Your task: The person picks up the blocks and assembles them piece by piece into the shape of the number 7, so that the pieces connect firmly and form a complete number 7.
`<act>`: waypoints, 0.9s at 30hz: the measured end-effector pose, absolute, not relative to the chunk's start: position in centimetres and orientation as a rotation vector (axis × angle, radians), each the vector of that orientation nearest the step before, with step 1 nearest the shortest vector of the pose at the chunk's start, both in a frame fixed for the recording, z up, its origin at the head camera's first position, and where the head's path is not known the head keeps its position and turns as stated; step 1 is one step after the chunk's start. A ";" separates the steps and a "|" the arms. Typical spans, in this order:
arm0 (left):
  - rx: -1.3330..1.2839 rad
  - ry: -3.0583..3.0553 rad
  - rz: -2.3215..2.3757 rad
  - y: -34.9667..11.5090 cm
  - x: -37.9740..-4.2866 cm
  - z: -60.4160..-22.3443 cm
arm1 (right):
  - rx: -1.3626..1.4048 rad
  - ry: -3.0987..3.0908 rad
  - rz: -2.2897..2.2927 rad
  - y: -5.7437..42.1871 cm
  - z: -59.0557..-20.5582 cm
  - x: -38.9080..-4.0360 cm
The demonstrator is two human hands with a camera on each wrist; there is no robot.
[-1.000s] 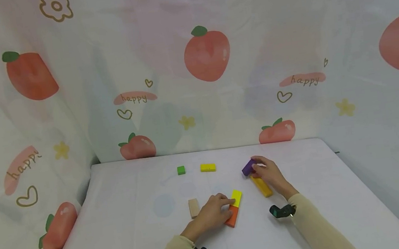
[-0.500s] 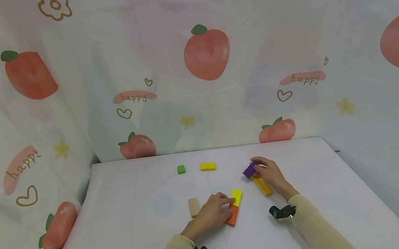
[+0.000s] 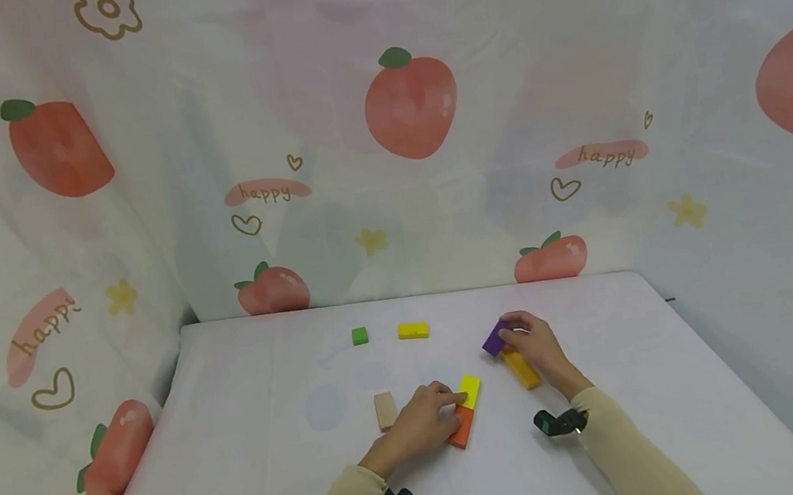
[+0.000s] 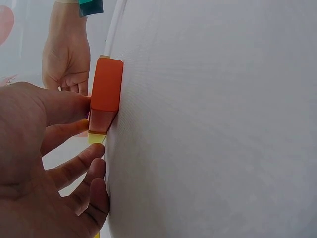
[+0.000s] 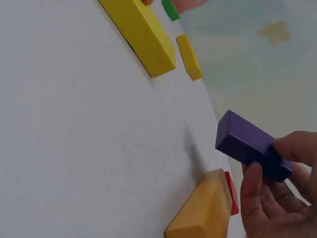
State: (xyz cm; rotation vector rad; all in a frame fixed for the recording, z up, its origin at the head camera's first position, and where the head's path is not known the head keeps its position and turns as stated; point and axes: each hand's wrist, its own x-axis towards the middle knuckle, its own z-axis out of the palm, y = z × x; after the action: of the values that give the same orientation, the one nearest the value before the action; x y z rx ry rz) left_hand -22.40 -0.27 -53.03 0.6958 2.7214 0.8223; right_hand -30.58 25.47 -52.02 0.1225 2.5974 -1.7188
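Observation:
My left hand (image 3: 423, 421) lies beside a bright yellow block (image 3: 469, 389) and an orange block (image 3: 462, 429) that sit end to end on the table. In the left wrist view, its thumb touches the side of the orange block (image 4: 107, 85); the index finger reaches toward the yellow one. My right hand (image 3: 539, 346) pinches a purple block (image 3: 494, 338) between thumb and fingers. In the right wrist view the purple block (image 5: 252, 145) is tilted and held off the table, near an amber block (image 5: 203, 208) with slanted ends. A red block (image 5: 231, 192) shows partly behind the amber one.
At the table's back are a small green block (image 3: 360, 336) and a yellow block (image 3: 413, 330). A plain wooden block (image 3: 385, 411) stands left of my left hand. The white tabletop (image 3: 255, 433) meets a patterned cloth (image 3: 320, 124) behind it.
My right hand has shifted the purple block slightly toward me and changed its tilt a little. My left hand and the two blocks beside it have kept their place.

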 end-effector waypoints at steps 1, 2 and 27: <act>0.696 2.722 0.820 -0.3 -22.4 -53.0 | 0.116 2.598 -1.720 25.4 -52.0 -30.5; 0.697 2.723 0.821 -0.3 -22.4 -53.0 | 0.116 2.596 -1.723 25.3 -52.0 -30.5; 0.697 2.718 0.838 -0.2 -22.3 -52.8 | 0.061 2.515 -1.803 21.8 -52.4 -29.4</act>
State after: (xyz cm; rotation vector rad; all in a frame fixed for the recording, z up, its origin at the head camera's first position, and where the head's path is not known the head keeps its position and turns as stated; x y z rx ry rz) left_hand -22.34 -0.19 -52.85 0.6969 2.7183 0.8383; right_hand -29.40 21.82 -52.39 0.0613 2.5149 -1.8033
